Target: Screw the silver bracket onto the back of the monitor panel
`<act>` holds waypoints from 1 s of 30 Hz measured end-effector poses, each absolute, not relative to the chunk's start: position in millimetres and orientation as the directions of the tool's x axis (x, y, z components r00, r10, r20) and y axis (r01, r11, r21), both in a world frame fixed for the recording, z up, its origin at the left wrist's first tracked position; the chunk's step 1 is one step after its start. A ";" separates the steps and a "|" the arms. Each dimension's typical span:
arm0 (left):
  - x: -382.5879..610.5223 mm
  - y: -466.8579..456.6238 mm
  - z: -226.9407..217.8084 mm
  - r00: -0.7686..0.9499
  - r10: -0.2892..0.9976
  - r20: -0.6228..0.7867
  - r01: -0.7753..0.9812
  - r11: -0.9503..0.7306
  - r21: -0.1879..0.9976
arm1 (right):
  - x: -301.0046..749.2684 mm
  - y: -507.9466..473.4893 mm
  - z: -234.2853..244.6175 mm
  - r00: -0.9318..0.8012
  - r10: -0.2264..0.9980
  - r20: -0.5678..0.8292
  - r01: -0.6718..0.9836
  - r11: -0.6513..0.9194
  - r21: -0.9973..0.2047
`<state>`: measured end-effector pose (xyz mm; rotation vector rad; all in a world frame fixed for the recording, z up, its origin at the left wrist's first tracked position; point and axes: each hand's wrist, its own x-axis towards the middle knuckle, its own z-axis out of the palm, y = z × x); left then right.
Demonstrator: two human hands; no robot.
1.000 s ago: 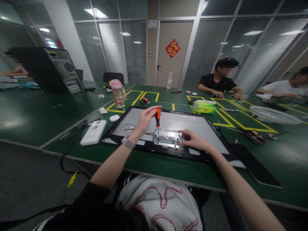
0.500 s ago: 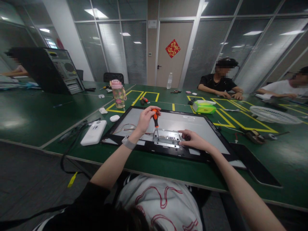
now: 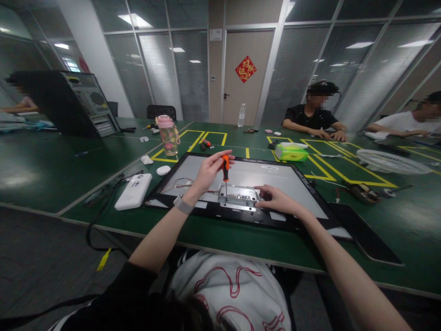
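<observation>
My left hand (image 3: 211,171) is closed around the handle of an orange and black screwdriver (image 3: 225,168). The screwdriver stands nearly upright, its tip down at the left part of a silver metal bracket (image 3: 237,196). That bracket lies at the near edge of a display panel (image 3: 241,172) with a black frame and grey back. At the bracket's right end, my right hand (image 3: 275,200) has thumb and forefinger set against it, gripping or steadying it. Thin wires (image 3: 179,184) run over the panel to the left of the bracket.
Left of the panel lie a white power bank (image 3: 133,191) and a white case (image 3: 163,170). Behind stand a pink-lidded bottle (image 3: 167,135) and a green tissue pack (image 3: 291,152). A black slab (image 3: 365,234) lies right. A computer case (image 3: 69,103) stands far left; co-workers sit opposite.
The screwdriver has turned a little and stands more upright, and my left fingers have shifted and loosened on its handle. My right hand stays at the bracket.
</observation>
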<state>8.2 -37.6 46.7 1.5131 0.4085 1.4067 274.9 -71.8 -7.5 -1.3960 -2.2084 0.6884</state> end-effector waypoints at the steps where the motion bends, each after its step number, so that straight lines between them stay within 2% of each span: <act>1: 8.1 -38.0 46.7 0.262 0.785 0.562 -0.335 -0.472 0.815 | 274.6 -72.2 -7.0 -0.394 0.914 0.097 0.696 0.365 -0.618; 6: 8.3 -40.0 47.5 0.147 0.799 0.583 -0.134 -0.568 0.812 | 273.9 -73.5 -5.6 -0.399 0.912 0.094 0.703 0.370 -0.608; 8: 8.6 -38.6 46.8 0.134 0.803 0.581 -0.143 -0.564 0.813 | 274.0 -73.3 -5.8 -0.403 0.910 0.098 0.703 0.376 -0.603; 12: 8.6 -35.3 45.3 0.148 0.819 0.554 -0.268 -0.506 0.820 | 274.7 -72.1 -7.3 -0.410 0.907 0.099 0.703 0.383 -0.599; 18: 6.7 -40.9 49.7 0.078 0.769 0.635 -0.042 -0.634 0.772 | 274.9 -71.6 -8.1 -0.416 0.903 0.108 0.701 0.394 -0.595; 23: 5.7 -42.1 51.7 0.051 0.765 0.642 -0.008 -0.642 0.767 | 274.2 -72.4 -6.8 -0.414 0.904 0.109 0.702 0.393 -0.594; 25: 5.5 -40.6 51.0 0.072 0.762 0.643 -0.030 -0.643 0.765 | 274.3 -72.0 -7.3 -0.415 0.903 0.109 0.700 0.393 -0.596; 28: 5.4 -37.6 48.8 0.127 0.785 0.607 -0.187 -0.582 0.792 | 274.4 -71.6 -8.2 -0.411 0.904 0.115 0.697 0.393 -0.599; 30: 5.3 -36.2 47.5 0.132 0.799 0.586 -0.231 -0.550 0.802 | 274.1 -71.8 -7.8 -0.406 0.906 0.118 0.697 0.391 -0.601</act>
